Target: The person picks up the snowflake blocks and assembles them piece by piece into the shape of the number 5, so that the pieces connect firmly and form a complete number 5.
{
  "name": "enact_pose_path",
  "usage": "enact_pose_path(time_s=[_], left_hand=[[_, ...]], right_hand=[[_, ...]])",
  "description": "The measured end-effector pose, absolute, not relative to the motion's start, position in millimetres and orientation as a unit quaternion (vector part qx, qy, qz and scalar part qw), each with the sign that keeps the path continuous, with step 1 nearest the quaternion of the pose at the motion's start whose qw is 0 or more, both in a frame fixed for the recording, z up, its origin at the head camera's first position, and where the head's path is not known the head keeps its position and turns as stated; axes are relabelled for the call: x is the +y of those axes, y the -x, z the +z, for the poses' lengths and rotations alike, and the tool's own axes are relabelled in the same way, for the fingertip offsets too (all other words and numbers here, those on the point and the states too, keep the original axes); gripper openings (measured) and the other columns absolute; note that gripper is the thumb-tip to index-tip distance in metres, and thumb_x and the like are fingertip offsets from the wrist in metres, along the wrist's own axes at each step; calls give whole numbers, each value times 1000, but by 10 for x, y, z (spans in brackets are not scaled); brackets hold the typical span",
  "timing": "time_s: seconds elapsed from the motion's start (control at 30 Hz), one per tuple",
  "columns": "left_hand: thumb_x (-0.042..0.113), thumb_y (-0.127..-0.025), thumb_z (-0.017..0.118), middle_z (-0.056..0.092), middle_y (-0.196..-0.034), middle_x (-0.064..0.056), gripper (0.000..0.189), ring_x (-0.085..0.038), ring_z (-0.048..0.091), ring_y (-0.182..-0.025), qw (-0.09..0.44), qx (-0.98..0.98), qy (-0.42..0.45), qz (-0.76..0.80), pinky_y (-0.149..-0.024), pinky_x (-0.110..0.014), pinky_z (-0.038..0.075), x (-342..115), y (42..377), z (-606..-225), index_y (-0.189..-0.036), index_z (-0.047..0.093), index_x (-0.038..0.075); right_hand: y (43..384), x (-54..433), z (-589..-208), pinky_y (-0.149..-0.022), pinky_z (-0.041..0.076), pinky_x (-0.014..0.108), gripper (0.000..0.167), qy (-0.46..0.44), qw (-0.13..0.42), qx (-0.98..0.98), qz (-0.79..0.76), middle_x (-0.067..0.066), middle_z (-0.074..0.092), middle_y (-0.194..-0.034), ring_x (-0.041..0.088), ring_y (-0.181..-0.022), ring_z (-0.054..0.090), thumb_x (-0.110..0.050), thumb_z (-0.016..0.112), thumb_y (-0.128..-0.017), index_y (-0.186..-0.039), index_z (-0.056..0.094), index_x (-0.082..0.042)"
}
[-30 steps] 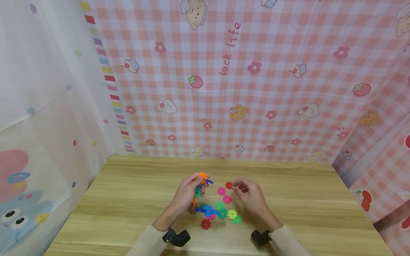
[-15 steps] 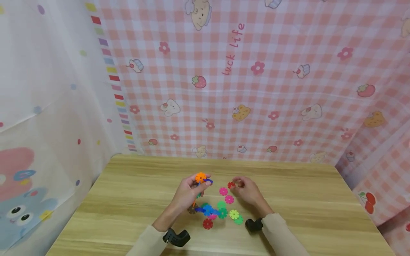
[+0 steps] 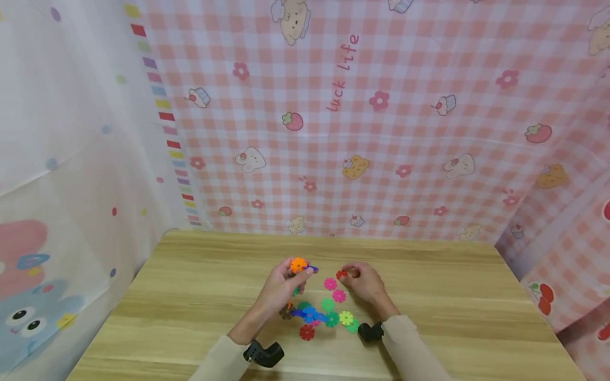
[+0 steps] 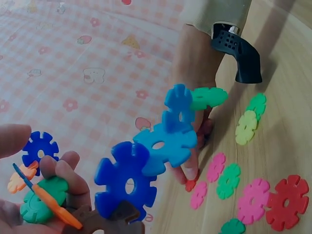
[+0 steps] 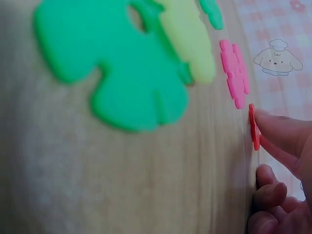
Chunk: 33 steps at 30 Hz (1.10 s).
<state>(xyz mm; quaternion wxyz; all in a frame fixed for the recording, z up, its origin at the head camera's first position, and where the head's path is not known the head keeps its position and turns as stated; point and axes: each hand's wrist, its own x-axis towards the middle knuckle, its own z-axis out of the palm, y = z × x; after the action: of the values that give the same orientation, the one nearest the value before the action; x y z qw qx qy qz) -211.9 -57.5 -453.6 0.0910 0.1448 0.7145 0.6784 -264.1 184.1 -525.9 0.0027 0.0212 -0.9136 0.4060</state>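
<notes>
The left hand [image 3: 280, 284] grips a linked disc chain [image 4: 174, 150], its teal-green disc [image 4: 38, 207] mostly hidden in the head view, plainer at left wrist; the right hand [image 3: 367, 282] pinches a red disc [image 5: 254, 127].

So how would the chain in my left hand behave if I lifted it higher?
The chain is probably stiff: its discs stand at angles without visible sag. It's likely light, as the discs look thin. It may come apart if knocked, since they seem merely slotted together.
</notes>
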Motion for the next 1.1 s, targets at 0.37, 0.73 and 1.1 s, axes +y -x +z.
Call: enact_pose_path(time_s=[0.37,0.73,1.1], left_hand=[[24,-98,63,55,-80,-6,28,-20,49,-69,109,701,-161,686,-62,-23,39,-539,2092,-4516,-115,57,3],[20,-94,69,65,-93,-6,31,-20,60,-79,106,697,-170,688,-72,-23,52,-529,2100,-4518,-118,64,1],[19,-92,71,67,-96,-8,35,-18,62,-80,114,694,-163,692,-75,-24,54,-526,2117,-4531,-122,65,1]], right_hand=[[2637,1820,-5224,-68,38,30,16,-14,-16,-902,431,2,53,-81,18,-76,48,-8,77,-84,-96,66,-7],[2543,1851,-5210,-66,43,28,13,-23,1,-878,479,3,58,-78,17,-73,51,6,65,-87,-93,62,-6],[2321,1932,-4948,-70,59,38,15,-46,-25,-777,627,15,69,-91,32,-78,67,2,63,-94,-108,62,5]])
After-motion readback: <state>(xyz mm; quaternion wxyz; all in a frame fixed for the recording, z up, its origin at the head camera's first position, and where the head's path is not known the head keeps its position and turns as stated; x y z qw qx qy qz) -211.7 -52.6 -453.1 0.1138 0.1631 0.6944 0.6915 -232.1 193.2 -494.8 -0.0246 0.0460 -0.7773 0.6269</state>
